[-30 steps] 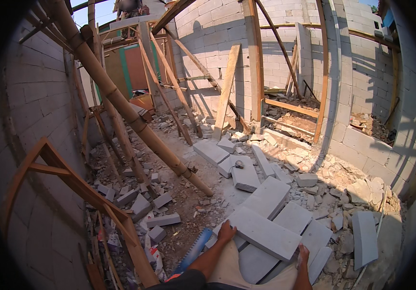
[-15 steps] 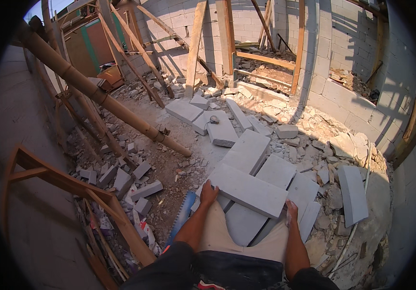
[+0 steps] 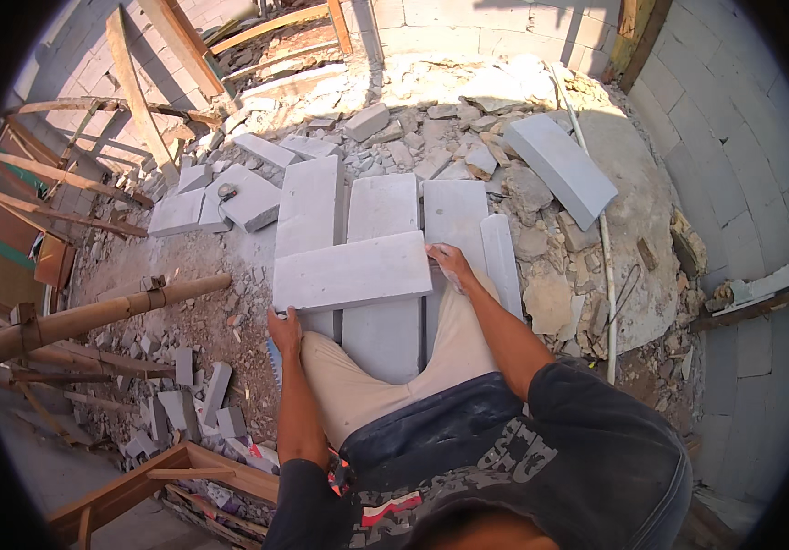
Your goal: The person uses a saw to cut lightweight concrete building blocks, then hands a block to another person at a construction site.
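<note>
A long pale grey concrete block (image 3: 353, 272) lies across other blocks in front of my knees. My left hand (image 3: 285, 328) grips its near left corner, fingers closed against the end. At the other end my right hand (image 3: 450, 263) is closed on the right edge, thumb near the top. Beneath it, lengthwise, are several similar blocks, among them a left one (image 3: 309, 202), a middle one (image 3: 383, 206) and a right one (image 3: 455, 209). Beside my left knee shows part of a blue toothed saw blade (image 3: 273, 360), mostly hidden by my arm and leg.
A round tape measure (image 3: 226, 191) rests on a block at the left. One block (image 3: 561, 168) leans on rubble at right, beside a thin white pipe (image 3: 608, 293). A bamboo pole (image 3: 165, 298) and a wooden frame (image 3: 160, 472) stand left. Block walls (image 3: 733, 137) surround the area.
The view has swung right and tilted farther down, showing more of my torso. Both hands still hold the block's ends; it still lies across the others.
</note>
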{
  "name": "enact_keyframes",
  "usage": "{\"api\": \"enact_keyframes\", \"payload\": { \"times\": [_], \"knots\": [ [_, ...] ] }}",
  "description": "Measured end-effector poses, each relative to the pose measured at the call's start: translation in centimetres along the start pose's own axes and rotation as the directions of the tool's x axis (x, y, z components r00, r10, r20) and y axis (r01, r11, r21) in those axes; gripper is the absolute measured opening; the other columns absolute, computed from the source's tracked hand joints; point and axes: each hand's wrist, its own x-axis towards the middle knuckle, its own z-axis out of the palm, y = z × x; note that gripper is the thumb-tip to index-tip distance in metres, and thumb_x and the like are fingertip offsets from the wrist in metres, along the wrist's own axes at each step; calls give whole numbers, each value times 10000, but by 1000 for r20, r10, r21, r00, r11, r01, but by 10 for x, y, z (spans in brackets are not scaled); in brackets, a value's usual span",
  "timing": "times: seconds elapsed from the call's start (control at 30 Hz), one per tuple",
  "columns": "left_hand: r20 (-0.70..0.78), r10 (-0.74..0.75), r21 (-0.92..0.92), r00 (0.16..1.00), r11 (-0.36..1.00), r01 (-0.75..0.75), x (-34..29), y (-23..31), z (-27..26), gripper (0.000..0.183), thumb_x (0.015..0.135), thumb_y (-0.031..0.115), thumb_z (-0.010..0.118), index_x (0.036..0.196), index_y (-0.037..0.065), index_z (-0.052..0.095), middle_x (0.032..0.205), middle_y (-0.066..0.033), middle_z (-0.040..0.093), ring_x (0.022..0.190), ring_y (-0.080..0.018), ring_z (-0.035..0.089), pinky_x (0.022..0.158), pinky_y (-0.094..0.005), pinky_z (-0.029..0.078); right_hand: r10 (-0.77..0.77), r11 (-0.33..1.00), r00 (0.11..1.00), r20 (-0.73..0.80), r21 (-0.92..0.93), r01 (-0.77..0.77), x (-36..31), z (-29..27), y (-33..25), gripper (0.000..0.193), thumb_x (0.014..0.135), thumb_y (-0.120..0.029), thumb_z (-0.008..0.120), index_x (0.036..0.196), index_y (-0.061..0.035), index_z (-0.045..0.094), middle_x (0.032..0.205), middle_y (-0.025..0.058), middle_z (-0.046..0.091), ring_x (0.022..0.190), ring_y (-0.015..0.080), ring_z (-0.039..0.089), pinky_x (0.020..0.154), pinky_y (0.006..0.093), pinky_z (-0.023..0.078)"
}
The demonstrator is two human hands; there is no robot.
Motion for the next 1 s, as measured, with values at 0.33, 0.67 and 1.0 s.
{"api": "enact_keyframes", "payload": {
  "times": [0.33, 0.67, 1.0],
  "knots": [
    [108, -12, -38, 994, 999, 16, -17, 23, 10, 592, 947, 346, 721, 1339, -73, 573, 1189, -254, 681, 1084, -406, 654, 960, -478, 490, 78, 995, 997, 1, -62, -78, -16, -24, 5, 555, 965, -498, 717, 1216, -3, 724, 1072, 62, 739, 938, 136, 663, 831, 297, 529],
    [71, -31, 55, 997, 998, 27, 29, -39, 2, 710, 941, 374, 697, 1434, -103, 514, 1360, -293, 599, 1224, -419, 598, 1070, -474, 445, -24, 997, 1000, 10, -67, 25, -12, 0, -14, 622, 947, -544, 712, 1223, 13, 723, 1081, 102, 747, 953, 169, 665, 834, 319, 528],
    [38, -15, 176, 999, 984, 8, 14, -19, 12, 681, 938, 327, 712, 1424, -107, 517, 1334, -295, 619, 1199, -420, 623, 1045, -462, 468, -10, 996, 1000, -4, -91, 9, -17, -13, -6, 656, 930, -558, 719, 1238, 21, 718, 1130, 136, 741, 1058, 204, 672, 945, 334, 510]
  ]
}}
